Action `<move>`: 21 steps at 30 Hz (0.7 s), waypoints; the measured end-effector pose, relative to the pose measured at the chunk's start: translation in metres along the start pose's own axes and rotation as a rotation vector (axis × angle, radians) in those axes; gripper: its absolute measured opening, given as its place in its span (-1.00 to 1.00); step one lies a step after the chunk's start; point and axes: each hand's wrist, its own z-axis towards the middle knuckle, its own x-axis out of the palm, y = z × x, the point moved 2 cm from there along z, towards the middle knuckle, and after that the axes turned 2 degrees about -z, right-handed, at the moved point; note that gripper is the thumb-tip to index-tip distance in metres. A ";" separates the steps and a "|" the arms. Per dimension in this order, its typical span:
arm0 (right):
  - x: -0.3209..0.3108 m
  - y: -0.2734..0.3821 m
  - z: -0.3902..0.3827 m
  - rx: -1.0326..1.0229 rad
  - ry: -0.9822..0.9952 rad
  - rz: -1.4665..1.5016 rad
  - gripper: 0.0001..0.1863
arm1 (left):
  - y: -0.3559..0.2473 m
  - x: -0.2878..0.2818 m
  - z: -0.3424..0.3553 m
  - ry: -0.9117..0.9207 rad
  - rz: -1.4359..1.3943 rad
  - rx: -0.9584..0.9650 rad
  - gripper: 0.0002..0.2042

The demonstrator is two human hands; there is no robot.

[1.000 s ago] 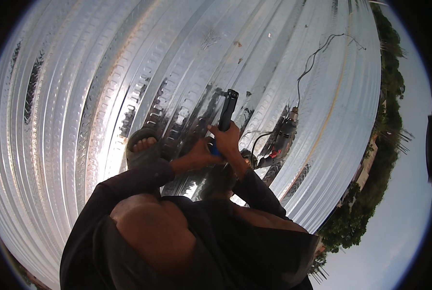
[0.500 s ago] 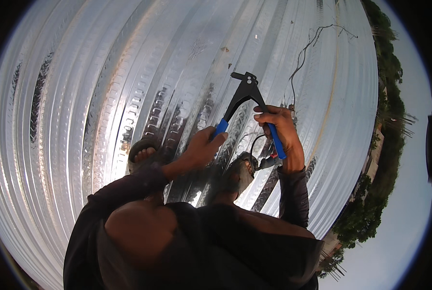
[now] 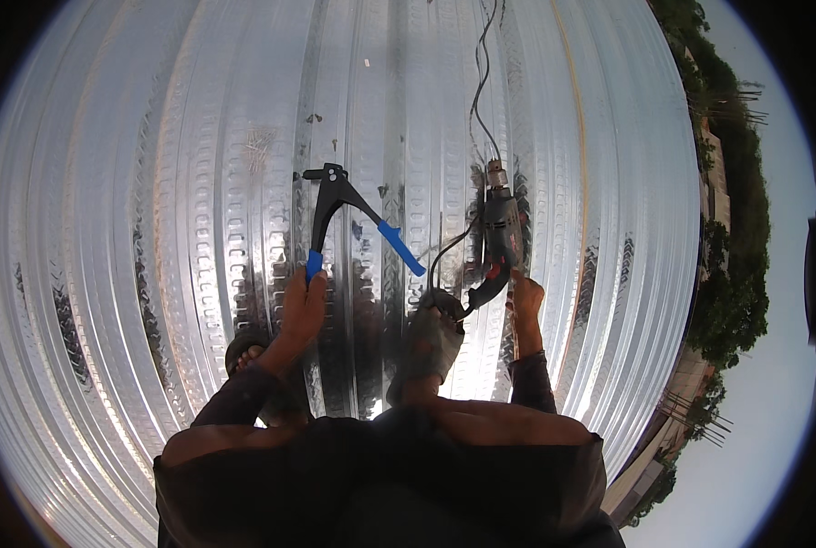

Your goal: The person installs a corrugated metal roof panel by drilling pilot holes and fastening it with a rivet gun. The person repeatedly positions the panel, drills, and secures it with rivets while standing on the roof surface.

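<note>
My left hand [image 3: 302,316] grips one blue handle of a black hand riveter [image 3: 333,190], whose arms are spread apart with the other blue handle loose. My right hand [image 3: 525,301] has curled fingers beside the lower body of a corded black-and-red drill [image 3: 501,219]; whether they hold anything is hidden. The drill lies along the ridges of shiny corrugated metal sheeting [image 3: 216,110], its black cable looping by my right foot [image 3: 435,342].
A small pile of rivets [image 3: 260,146] rests left of the riveter. My left sandalled foot [image 3: 243,352] is on the sheeting. A wire [image 3: 481,73] runs beyond the drill. Past the sheeting's right edge are trees [image 3: 727,301], concrete with protruding rebar, and sky.
The riveter has moved left in my left hand. My right hand has let go of its handle and dropped down beside the drill. The view has turned, bringing the drill more upright.
</note>
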 end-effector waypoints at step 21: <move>0.044 -0.048 0.009 0.301 0.698 1.193 -0.72 | -0.150 0.020 0.232 0.055 0.887 0.560 -0.64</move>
